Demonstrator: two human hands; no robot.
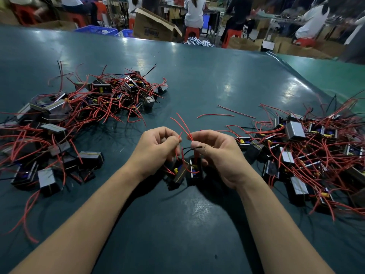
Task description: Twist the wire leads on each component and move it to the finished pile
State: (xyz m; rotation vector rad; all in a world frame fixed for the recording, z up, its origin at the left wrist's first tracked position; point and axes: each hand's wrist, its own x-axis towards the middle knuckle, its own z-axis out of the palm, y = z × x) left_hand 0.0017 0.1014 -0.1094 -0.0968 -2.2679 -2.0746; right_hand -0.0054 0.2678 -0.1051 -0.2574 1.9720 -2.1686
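Two small black components (186, 173) with yellow and blue parts hang just above the green table, below my hands. My left hand (156, 150) pinches red wire leads (182, 123) between thumb and fingers. My right hand (219, 153) pinches other red leads beside it, and a short black lead (192, 148) crosses under its thumb. The free red ends stick up and away between the two hands. A big heap of components (79, 113) with red wires lies to the left, and another heap (308, 153) lies to the right.
Two loose red wires (227, 113) lie on the table (207, 80) beyond my hands. Cardboard boxes (156, 26), blue crates and red stools stand past the far edge, where several people sit with their backs turned.
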